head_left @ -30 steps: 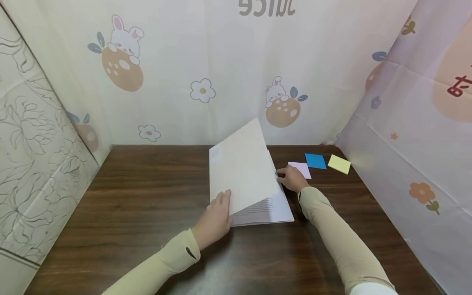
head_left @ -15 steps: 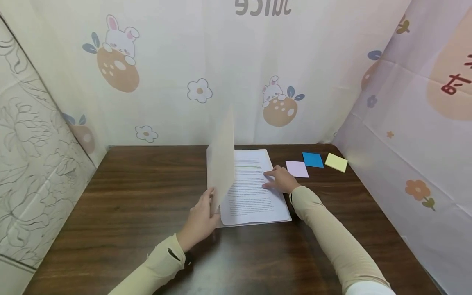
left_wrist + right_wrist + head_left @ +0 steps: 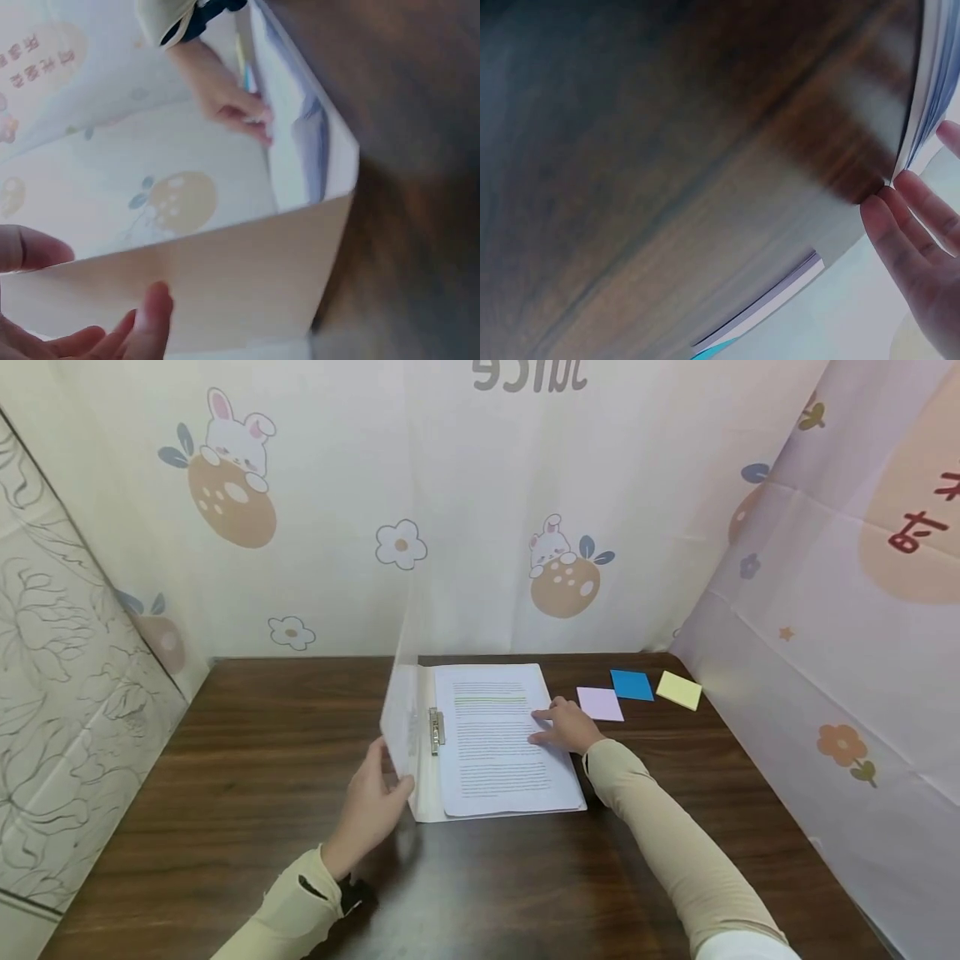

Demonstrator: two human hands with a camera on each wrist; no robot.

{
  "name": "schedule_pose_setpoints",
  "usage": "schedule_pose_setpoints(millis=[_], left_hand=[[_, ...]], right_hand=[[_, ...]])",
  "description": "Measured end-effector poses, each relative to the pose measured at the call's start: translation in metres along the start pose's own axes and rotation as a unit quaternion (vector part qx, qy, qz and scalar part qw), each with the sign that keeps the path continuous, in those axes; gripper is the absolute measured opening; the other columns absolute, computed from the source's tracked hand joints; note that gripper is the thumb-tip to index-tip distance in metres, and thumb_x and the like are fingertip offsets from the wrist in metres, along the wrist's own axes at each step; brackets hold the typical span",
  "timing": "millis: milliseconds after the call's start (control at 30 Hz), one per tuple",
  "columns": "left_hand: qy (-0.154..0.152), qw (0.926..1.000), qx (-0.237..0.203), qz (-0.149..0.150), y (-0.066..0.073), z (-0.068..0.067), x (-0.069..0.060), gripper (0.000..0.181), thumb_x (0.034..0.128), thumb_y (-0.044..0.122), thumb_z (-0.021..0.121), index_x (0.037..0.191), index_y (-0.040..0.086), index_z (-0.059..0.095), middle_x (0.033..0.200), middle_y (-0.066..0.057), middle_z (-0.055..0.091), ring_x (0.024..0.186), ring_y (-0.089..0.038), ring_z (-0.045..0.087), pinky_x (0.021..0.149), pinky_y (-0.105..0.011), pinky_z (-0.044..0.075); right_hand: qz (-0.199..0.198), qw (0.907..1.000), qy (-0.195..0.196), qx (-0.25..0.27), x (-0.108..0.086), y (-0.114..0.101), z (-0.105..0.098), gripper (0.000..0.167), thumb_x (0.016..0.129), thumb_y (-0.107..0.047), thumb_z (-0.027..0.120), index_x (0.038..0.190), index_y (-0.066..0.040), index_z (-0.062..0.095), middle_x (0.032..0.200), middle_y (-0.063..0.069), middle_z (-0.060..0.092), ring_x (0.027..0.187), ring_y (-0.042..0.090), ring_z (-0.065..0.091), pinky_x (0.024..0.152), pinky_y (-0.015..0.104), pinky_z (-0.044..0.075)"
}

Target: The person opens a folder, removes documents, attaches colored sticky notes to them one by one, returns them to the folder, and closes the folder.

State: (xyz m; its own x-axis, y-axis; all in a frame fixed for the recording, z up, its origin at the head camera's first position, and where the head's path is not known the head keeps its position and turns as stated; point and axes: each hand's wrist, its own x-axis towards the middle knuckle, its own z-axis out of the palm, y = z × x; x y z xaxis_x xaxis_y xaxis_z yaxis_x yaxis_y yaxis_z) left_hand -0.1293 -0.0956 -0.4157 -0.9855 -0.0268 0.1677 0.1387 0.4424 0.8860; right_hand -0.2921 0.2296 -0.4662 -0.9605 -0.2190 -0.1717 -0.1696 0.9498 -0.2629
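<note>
An open folder lies on the table in the head view, its metal clip (image 3: 435, 732) beside a stack of printed pages (image 3: 495, 752) with a green highlighted line. The cover (image 3: 401, 718) stands nearly upright at the left, its lower edge held between thumb and fingers of the left hand (image 3: 366, 810). In the left wrist view, the cover (image 3: 247, 277) passes between that hand's digits (image 3: 112, 326). The right hand (image 3: 566, 727) rests on the pages' right edge, index and thumb apart. Its fingers (image 3: 919, 240) look straight against the page edges (image 3: 930, 90) in the right wrist view.
Right of the folder lie three sticky note pads: pink (image 3: 600, 703), blue (image 3: 632, 685) and yellow (image 3: 678, 690). Patterned curtains (image 3: 465, 593) stand behind and right of the brown table (image 3: 262, 743); a flower-line panel (image 3: 52, 693) is at the left.
The left hand has swung the cover up and leftward, uncovering the printed pages and the clip. The right hand has moved slightly left, from the folder's edge onto the pages.
</note>
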Motion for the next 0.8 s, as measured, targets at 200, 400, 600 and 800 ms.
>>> schedule_pose_setpoints(millis=[200, 400, 600, 800], left_hand=[[0.100, 0.9924, -0.057, 0.043, 0.010, -0.025, 0.003, 0.041, 0.0861, -0.005, 0.059, 0.125, -0.006, 0.049, 0.110, -0.024, 0.063, 0.090, -0.022, 0.065, 0.069, -0.012, 0.052], [0.174, 0.9766, -0.090, 0.089, 0.012, -0.048, 0.005, 0.047, 0.0890, -0.007, 0.058, 0.134, -0.006, 0.045, 0.120, -0.020, 0.058, 0.096, -0.005, 0.057, 0.075, -0.006, 0.048], [0.234, 0.9614, -0.057, 0.132, 0.012, -0.068, 0.008, 0.048, 0.0875, -0.004, 0.061, 0.133, -0.002, 0.048, 0.115, -0.010, 0.059, 0.091, -0.003, 0.055, 0.065, -0.008, 0.044], [0.292, 0.9453, 0.000, 0.146, 0.010, -0.087, 0.007, 0.046, 0.0826, -0.005, 0.067, 0.127, -0.001, 0.056, 0.115, -0.012, 0.059, 0.092, 0.006, 0.056, 0.066, -0.005, 0.043]], right_hand=[[-0.005, 1.0000, 0.005, -0.004, -0.002, -0.002, -0.001, 0.062, 0.082, -0.044, 0.076, 0.134, -0.015, 0.060, 0.123, 0.019, 0.054, 0.103, 0.029, 0.050, 0.086, 0.045, 0.046], [-0.005, 0.9999, 0.009, -0.002, -0.003, -0.003, -0.001, 0.062, 0.082, -0.043, 0.076, 0.134, -0.014, 0.060, 0.123, 0.020, 0.053, 0.102, 0.030, 0.049, 0.085, 0.044, 0.045], [0.003, 0.9999, 0.000, 0.010, -0.005, -0.004, -0.002, 0.062, 0.082, -0.043, 0.076, 0.135, -0.015, 0.059, 0.126, 0.019, 0.052, 0.104, 0.029, 0.048, 0.087, 0.045, 0.045], [0.003, 0.9999, -0.003, 0.011, -0.003, -0.002, -0.002, 0.063, 0.082, -0.044, 0.075, 0.136, -0.015, 0.058, 0.128, 0.019, 0.051, 0.105, 0.029, 0.047, 0.087, 0.045, 0.045]])
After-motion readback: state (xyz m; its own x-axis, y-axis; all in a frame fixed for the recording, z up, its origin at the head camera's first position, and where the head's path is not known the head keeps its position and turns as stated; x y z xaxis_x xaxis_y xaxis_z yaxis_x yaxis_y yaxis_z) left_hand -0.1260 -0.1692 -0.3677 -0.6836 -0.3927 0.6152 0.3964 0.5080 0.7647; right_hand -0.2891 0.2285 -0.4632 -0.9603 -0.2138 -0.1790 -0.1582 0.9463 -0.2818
